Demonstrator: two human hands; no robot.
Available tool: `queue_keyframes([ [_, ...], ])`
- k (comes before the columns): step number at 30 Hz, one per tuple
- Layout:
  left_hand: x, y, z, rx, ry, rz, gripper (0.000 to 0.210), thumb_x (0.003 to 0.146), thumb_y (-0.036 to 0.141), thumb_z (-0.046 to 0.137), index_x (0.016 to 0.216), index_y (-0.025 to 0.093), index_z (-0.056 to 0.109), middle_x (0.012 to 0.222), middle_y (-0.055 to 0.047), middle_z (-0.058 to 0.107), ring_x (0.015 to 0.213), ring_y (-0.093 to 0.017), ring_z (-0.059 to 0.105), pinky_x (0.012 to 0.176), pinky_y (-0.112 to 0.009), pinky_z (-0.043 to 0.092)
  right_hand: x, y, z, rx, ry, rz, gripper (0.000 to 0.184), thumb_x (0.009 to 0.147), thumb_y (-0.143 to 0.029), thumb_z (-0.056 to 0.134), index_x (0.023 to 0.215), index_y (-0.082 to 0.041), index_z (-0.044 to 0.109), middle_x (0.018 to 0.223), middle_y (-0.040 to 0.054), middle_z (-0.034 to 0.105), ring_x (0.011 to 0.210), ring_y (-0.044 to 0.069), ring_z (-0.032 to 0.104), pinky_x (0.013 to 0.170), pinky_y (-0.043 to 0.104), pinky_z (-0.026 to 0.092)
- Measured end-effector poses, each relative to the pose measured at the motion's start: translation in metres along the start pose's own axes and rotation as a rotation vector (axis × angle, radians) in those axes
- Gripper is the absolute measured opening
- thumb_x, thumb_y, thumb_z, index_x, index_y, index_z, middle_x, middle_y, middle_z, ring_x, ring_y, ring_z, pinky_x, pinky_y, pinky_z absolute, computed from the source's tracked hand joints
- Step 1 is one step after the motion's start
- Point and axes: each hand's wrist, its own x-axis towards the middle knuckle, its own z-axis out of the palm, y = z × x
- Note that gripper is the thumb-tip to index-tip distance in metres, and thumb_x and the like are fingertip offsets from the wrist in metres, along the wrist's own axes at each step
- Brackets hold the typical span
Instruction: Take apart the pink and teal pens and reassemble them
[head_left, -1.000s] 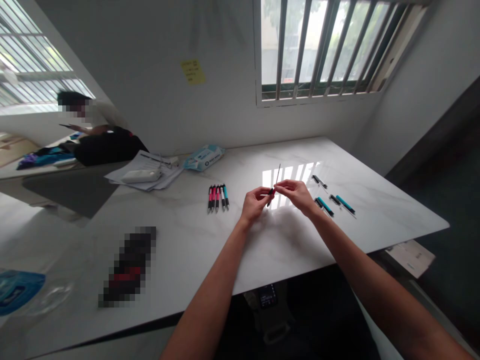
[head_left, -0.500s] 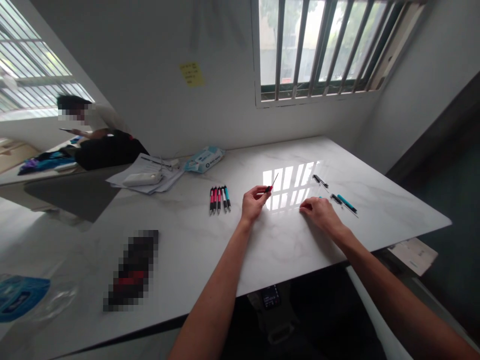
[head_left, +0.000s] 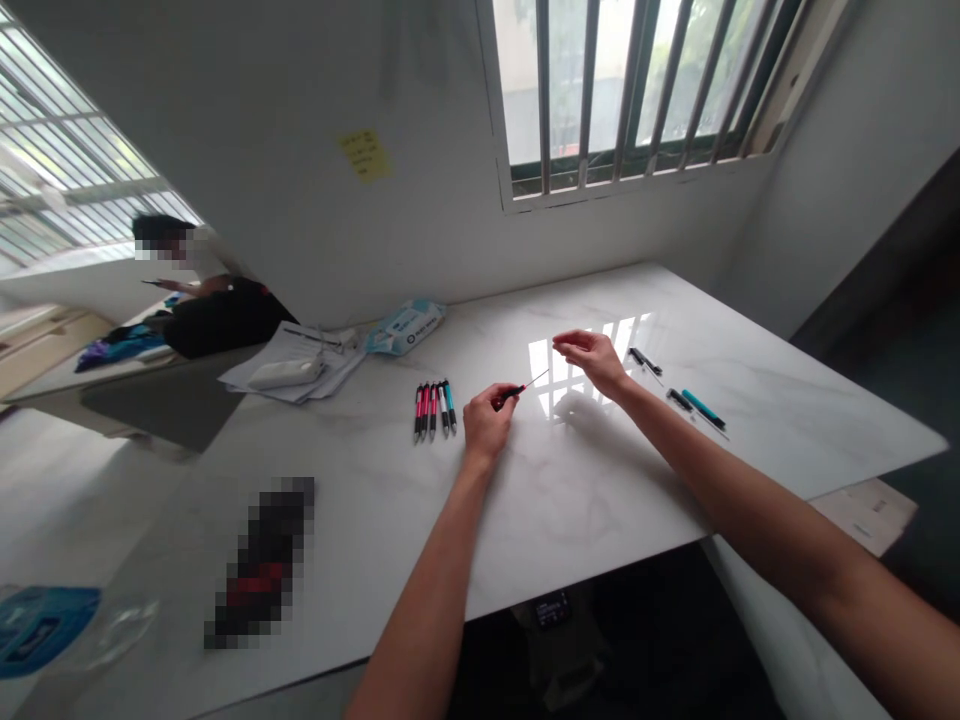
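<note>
In my left hand [head_left: 487, 420] is a black-and-red pen barrel [head_left: 512, 395], gripped between thumb and fingers. A thin refill [head_left: 537, 378] sticks out of its end, pointing up and right. My right hand [head_left: 589, 358] hovers above the table, its fingertips pinched together just beyond the refill's tip. Whatever those fingertips hold, if anything, is too small to make out. Left of my left hand lies a row of several pens [head_left: 433, 410], red, white and teal with black grips. To the right are loose pen parts: a teal barrel [head_left: 703, 408], a black piece [head_left: 679, 399] and another dark piece [head_left: 645, 360].
A blue wipes pack [head_left: 406, 327] and papers [head_left: 285, 385] lie at the table's back left. Nearer me is a blurred-out dark object [head_left: 262, 565], with a blue plastic package [head_left: 45, 625] farther left. Another person [head_left: 202, 265] sits beyond the partition, holding a phone.
My right hand has lifted off the table and moved left, toward the refill's tip. My left hand has tilted the barrel so the refill leans more to the right.
</note>
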Motion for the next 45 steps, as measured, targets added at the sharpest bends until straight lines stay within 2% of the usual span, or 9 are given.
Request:
queue_keyframes([
  [3,0.001,-0.001,0.0,0.023,-0.004,-0.038,0.016,0.085,0.031,0.077,0.098,0.025,0.084,0.095,-0.004,0.083,0.082,-0.02,0.072,0.081,-0.032,0.055,-0.006,0.012,0.001,0.1,0.043,0.047,0.042,0.07,-0.05,0.09,0.099,-0.021,0.082,0.103,0.0085,0.083,0.099,0.022,0.075,0.086,0.035,0.056],
  [8,0.002,0.002,0.0,0.034,-0.027,-0.061,0.018,0.086,0.033,0.077,0.099,0.025,0.085,0.099,-0.005,0.083,0.084,-0.021,0.073,0.081,-0.031,0.057,-0.015,0.016,0.005,0.202,0.044,0.141,0.044,0.067,-0.048,0.093,0.098,-0.022,0.076,0.096,0.0061,0.082,0.091,0.02,0.077,0.085,0.034,0.056],
  [13,0.001,0.002,0.0,0.02,-0.019,-0.051,0.017,0.084,0.034,0.079,0.097,0.025,0.085,0.096,-0.004,0.083,0.082,-0.021,0.074,0.076,-0.03,0.056,-0.013,0.012,0.004,0.206,0.012,0.102,0.041,0.07,-0.045,0.09,0.1,-0.023,0.073,0.098,0.004,0.08,0.09,0.02,0.077,0.084,0.034,0.057],
  [20,0.002,-0.002,0.002,0.016,-0.04,-0.071,0.019,0.085,0.035,0.077,0.099,0.025,0.085,0.097,-0.005,0.084,0.084,-0.021,0.076,0.078,-0.03,0.057,-0.013,0.015,0.002,0.15,-0.012,0.042,0.037,0.07,-0.041,0.089,0.099,-0.023,0.074,0.096,0.0031,0.078,0.09,0.019,0.074,0.083,0.033,0.057],
  [28,0.001,0.0,0.003,-0.001,-0.043,-0.046,0.017,0.084,0.034,0.079,0.099,0.026,0.085,0.094,-0.004,0.083,0.08,-0.021,0.076,0.076,-0.03,0.058,-0.015,0.013,0.005,0.109,-0.048,0.021,0.04,0.068,-0.045,0.093,0.095,-0.022,0.075,0.096,0.0034,0.079,0.095,0.021,0.074,0.096,0.04,0.057],
  [33,0.001,0.001,0.004,-0.013,-0.067,-0.06,0.018,0.085,0.034,0.079,0.099,0.025,0.085,0.099,-0.005,0.084,0.085,-0.022,0.077,0.081,-0.032,0.059,-0.019,0.011,0.009,0.121,-0.142,0.05,0.042,0.068,-0.043,0.093,0.1,-0.022,0.076,0.093,0.0037,0.079,0.094,0.021,0.075,0.098,0.041,0.057],
  [36,0.001,0.002,0.006,-0.128,-0.11,-0.073,0.024,0.084,0.038,0.082,0.101,0.022,0.084,0.103,-0.008,0.084,0.09,-0.023,0.078,0.087,-0.034,0.06,-0.024,0.008,0.012,0.094,-0.246,0.032,0.041,0.071,-0.043,0.091,0.102,-0.022,0.076,0.096,0.0039,0.078,0.092,0.02,0.073,0.095,0.039,0.056],
  [40,0.001,0.005,0.009,-0.274,-0.178,-0.081,0.033,0.08,0.044,0.087,0.101,0.019,0.083,0.105,-0.01,0.084,0.095,-0.025,0.08,0.09,-0.035,0.061,-0.03,0.007,0.018,0.0,-0.351,0.004,0.035,0.07,-0.043,0.091,0.094,-0.022,0.076,0.105,0.0046,0.077,0.101,0.021,0.07,0.09,0.035,0.054],
  [45,-0.003,0.009,0.011,-0.252,-0.256,-0.07,0.033,0.082,0.045,0.086,0.101,0.018,0.083,0.102,-0.01,0.084,0.094,-0.027,0.08,0.088,-0.035,0.061,-0.034,0.006,0.025,0.016,-0.371,0.015,0.028,0.072,-0.042,0.089,0.088,-0.022,0.078,0.105,0.0047,0.077,0.1,0.022,0.07,0.084,0.033,0.051],
])
